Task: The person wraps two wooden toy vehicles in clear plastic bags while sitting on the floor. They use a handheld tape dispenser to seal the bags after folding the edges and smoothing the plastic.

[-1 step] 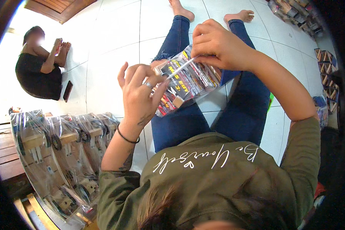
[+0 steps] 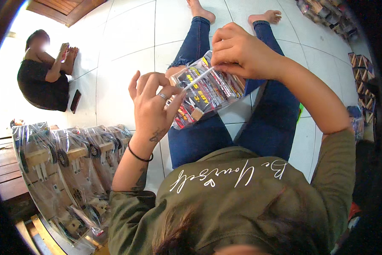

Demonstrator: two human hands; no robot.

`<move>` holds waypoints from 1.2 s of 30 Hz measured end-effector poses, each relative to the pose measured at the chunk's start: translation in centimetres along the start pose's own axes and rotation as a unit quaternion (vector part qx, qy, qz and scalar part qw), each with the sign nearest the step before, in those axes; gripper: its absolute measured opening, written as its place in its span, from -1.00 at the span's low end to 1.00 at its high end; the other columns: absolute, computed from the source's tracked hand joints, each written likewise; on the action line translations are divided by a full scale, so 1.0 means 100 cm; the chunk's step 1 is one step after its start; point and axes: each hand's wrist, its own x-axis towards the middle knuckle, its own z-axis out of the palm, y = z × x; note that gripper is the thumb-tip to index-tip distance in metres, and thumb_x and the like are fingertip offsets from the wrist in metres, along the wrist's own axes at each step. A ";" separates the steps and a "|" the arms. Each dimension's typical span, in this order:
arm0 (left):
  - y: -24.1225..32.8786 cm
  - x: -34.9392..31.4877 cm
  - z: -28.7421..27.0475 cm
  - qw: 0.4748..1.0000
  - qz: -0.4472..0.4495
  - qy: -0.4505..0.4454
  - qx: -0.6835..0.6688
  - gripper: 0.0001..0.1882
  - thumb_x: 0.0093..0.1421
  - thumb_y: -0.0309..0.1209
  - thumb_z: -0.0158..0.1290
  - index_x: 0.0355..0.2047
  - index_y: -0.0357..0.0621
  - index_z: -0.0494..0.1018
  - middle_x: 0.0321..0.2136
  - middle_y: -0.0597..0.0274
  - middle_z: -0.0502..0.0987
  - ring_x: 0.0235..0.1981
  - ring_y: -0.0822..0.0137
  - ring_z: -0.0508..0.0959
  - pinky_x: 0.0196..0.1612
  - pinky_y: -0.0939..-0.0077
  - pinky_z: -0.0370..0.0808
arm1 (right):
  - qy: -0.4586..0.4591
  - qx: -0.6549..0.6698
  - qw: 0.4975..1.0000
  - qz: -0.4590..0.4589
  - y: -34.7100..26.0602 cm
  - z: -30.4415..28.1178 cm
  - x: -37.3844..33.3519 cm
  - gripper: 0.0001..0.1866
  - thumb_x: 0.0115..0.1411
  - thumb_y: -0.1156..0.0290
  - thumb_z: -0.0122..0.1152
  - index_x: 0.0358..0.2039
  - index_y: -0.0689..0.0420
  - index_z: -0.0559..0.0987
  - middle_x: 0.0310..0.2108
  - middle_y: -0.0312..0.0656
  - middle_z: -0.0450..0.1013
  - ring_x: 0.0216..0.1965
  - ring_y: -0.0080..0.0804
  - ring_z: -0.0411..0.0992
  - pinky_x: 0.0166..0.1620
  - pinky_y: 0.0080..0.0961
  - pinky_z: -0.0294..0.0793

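Across my lap lies a clear plastic package point(image 2: 210, 89) full of flat pieces with colourful printed graphics, along with a small wooden block point(image 2: 197, 113). A narrow whitish strip point(image 2: 199, 79), apparently the folded edge of the plastic, is stretched over its top. My left hand point(image 2: 152, 95) pinches the strip's near-left end between thumb and index finger, its other fingers raised. At the far-right end, my right hand point(image 2: 242, 51) is closed with thumb and fingers on the same strip. Its fingertips partly hide that end.
Beside me on the left stand several plastic-wrapped wooden toy vehicles with black wheels point(image 2: 63, 157). Farther left a person in dark clothes point(image 2: 42, 80) sits on the tiled floor, a phone point(image 2: 75, 101) lying close by. Stacked wooden pieces point(image 2: 363, 80) line the right side.
My left hand has shifted very slightly, and the strip is still pinched at both ends. The rest looks the same.
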 end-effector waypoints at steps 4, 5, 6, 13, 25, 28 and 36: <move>-0.001 0.009 -0.010 0.998 -0.058 0.013 -0.028 -0.69 -0.08 -0.25 0.29 -0.31 -0.05 0.56 -0.32 0.29 0.49 -0.17 0.21 0.47 0.15 0.14 0.15 | 0.005 0.000 0.999 -0.034 -0.008 -0.007 0.002 -0.88 0.00 0.39 0.32 -0.40 0.07 0.61 -0.33 -0.32 0.49 -0.07 -0.32 0.33 0.07 -0.30 0.24; 0.002 0.015 -0.007 0.998 -0.041 -0.002 -0.040 -0.69 -0.07 -0.25 0.28 -0.30 -0.06 0.56 -0.33 0.30 0.50 -0.18 0.22 0.47 0.12 0.15 0.17 | 0.005 0.000 1.000 -0.027 -0.009 -0.009 0.003 -0.88 0.00 0.40 0.32 -0.40 0.08 0.61 -0.33 -0.32 0.49 -0.07 -0.32 0.33 0.07 -0.30 0.24; 0.007 0.020 -0.001 0.997 -0.042 -0.012 -0.057 -0.69 -0.05 -0.24 0.27 -0.30 -0.07 0.57 -0.34 0.30 0.52 -0.18 0.23 0.47 0.09 0.17 0.18 | 0.005 -0.003 1.000 -0.031 -0.011 -0.010 0.004 -0.87 -0.01 0.40 0.33 -0.41 0.08 0.61 -0.33 -0.32 0.49 -0.07 -0.32 0.33 0.08 -0.30 0.24; 0.013 0.038 0.019 0.987 -0.058 -0.111 -0.101 -0.82 0.07 -0.34 0.16 -0.34 -0.14 0.59 -0.30 0.22 0.55 -0.23 0.17 0.48 0.00 0.21 0.27 | -0.005 -0.009 0.999 -0.036 -0.007 -0.009 0.004 -0.84 -0.04 0.40 0.34 -0.39 0.08 0.61 -0.32 -0.31 0.49 -0.08 -0.30 0.35 0.10 -0.29 0.23; -0.008 0.041 0.047 0.891 -0.231 -0.192 -0.340 -0.79 0.17 -0.36 0.05 -0.32 -0.28 0.52 -0.19 0.03 0.46 -0.11 0.08 0.45 0.12 0.18 0.28 | 0.084 -0.189 0.976 -0.064 -0.016 0.011 -0.011 -0.78 -0.03 0.38 0.20 -0.30 0.09 0.59 -0.24 -0.32 0.48 0.01 -0.41 0.36 0.18 -0.28 0.23; 0.013 0.034 0.040 0.999 -0.018 -0.030 0.031 -0.83 0.14 -0.34 0.09 -0.39 -0.19 0.54 -0.25 0.13 0.49 -0.14 0.17 0.46 0.21 -0.01 0.09 | -0.007 -0.129 0.989 -0.069 -0.008 -0.001 -0.003 -0.81 -0.02 0.43 0.23 -0.33 0.10 0.59 -0.23 -0.28 0.47 -0.02 -0.38 0.37 0.18 -0.25 0.23; 0.022 0.018 0.044 0.998 0.006 -0.002 0.055 -0.90 0.06 -0.34 0.18 -0.50 -0.04 0.52 -0.45 0.37 0.54 -0.23 0.35 0.47 0.13 0.09 0.08 | -0.053 -0.001 0.997 -0.057 0.006 -0.002 0.002 -0.84 -0.01 0.34 0.30 -0.42 0.09 0.55 -0.24 -0.28 0.44 -0.03 -0.30 0.33 0.12 -0.29 0.26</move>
